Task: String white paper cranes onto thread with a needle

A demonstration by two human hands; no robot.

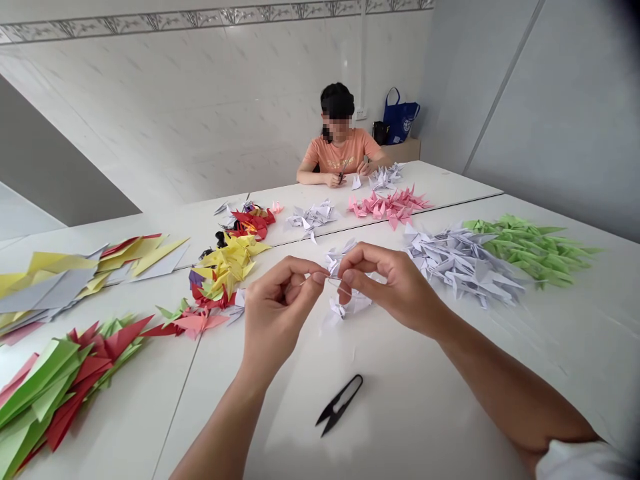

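Note:
My left hand and my right hand are raised over the table, fingertips almost meeting. Both pinch a thin white thread, which makes a small loop between them. Below and behind my fingers lie a few white paper cranes, partly hidden by the right hand. Black thread snips rest on the white table nearer to me, blades pointing to the lower left. A short scrap of thread lies just above the snips.
White cranes and green cranes are heaped at right, pink cranes farther back. Yellow cranes and folded green and red paper lie left. Across the table sits a person holding a small dark tool.

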